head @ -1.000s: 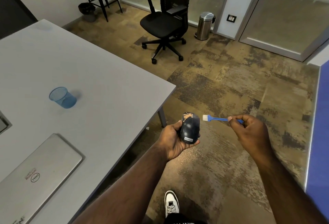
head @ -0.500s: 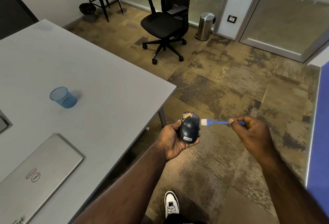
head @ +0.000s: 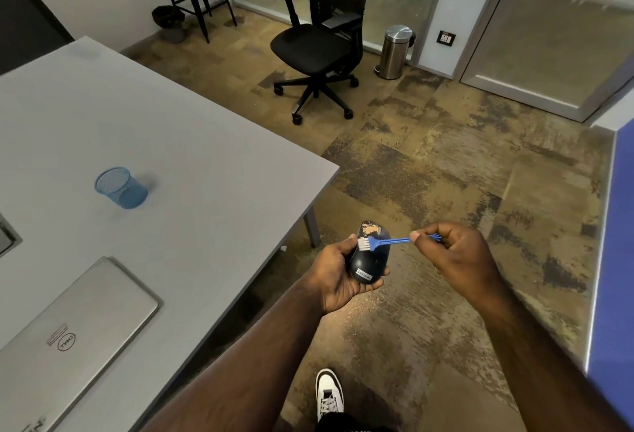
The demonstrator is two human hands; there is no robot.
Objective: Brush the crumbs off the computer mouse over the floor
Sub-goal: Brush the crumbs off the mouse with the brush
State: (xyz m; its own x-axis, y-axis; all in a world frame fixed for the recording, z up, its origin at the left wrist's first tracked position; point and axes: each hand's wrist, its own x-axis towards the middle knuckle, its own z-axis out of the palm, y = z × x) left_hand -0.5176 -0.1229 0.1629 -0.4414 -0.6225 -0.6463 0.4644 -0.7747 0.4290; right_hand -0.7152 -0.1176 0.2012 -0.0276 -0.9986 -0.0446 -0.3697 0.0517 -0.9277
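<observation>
My left hand (head: 334,275) grips a dark blue computer mouse (head: 370,258) over the brown carpet floor (head: 446,171), just past the table's corner. Tan crumbs (head: 368,227) cover the mouse's far end. My right hand (head: 456,253) pinches the handle of a small blue brush (head: 387,241). Its white bristles lie across the top of the mouse, just below the crumb patch. Pale specks dot the carpet under the mouse.
A grey table (head: 192,171) to the left carries a blue mesh cup (head: 120,188) and a shut silver laptop (head: 68,335). A black office chair (head: 319,44) and a steel bin (head: 395,51) stand farther off. A blue panel (head: 617,260) borders the right. My white shoe (head: 329,394) is below.
My right hand has moved left, carrying the brush from beside the mouse onto its top, where the bristles now rest. My left hand has kept the mouse nearly still.
</observation>
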